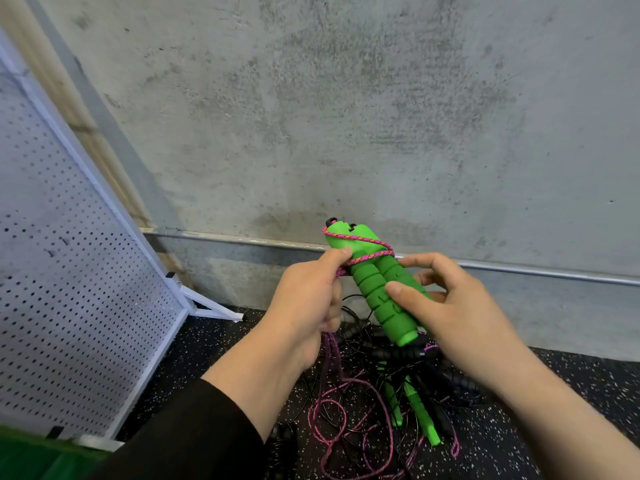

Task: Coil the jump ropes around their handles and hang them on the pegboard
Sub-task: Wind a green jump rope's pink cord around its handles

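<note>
Two green jump-rope handles held side by side in mid-air, pink rope looped across their tops, right hand fingers curled round the handles, left hand pinching the rope, tangled ropes on the speckled floor below, white pegboard at left, concrete wall behind.

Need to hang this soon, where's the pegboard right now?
In the head view, the white pegboard stands at the left, leaning near the concrete wall, left of both hands.
</note>
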A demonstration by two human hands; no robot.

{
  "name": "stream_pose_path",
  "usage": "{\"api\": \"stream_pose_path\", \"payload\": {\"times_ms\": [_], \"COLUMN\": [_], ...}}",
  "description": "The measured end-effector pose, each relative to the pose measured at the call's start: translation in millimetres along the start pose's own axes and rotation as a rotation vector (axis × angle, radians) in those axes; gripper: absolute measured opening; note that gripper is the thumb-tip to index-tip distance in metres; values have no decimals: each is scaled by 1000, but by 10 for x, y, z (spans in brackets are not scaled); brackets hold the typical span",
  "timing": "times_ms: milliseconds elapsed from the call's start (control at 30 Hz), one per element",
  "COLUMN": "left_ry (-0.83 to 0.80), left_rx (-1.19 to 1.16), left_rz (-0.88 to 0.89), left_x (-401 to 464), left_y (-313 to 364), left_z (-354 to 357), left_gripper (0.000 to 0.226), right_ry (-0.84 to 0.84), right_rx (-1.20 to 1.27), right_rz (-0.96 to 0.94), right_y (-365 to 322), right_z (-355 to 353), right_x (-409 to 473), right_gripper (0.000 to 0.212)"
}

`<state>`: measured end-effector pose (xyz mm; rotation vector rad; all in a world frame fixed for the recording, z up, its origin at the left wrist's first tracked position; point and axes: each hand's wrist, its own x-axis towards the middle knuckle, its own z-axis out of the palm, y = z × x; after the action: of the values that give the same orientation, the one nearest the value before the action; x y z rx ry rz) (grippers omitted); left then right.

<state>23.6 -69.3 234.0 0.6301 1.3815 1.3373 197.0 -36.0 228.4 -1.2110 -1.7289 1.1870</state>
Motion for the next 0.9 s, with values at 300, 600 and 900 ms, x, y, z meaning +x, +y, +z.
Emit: {"api": "stream_pose_path", "payload": {"times_ms": [300,600,900], "left_ry": [-83,-139,-200], "left_rx": [21,134,242], "left_rz": [41,105,13], "left_x": [-66,-118,-99], "left_y": [-20,-2,20], "left_z": [96,117,47], "left_gripper": [44,54,42], "right_ry": [-265,-213,10], "right_rx": [590,578,-144], "right_rz": [281,294,-37], "right_y": [-32,-27,-70], "right_z": [79,100,-65], "right_x": [-33,-71,18], "right_gripper": [23,23,29]}}
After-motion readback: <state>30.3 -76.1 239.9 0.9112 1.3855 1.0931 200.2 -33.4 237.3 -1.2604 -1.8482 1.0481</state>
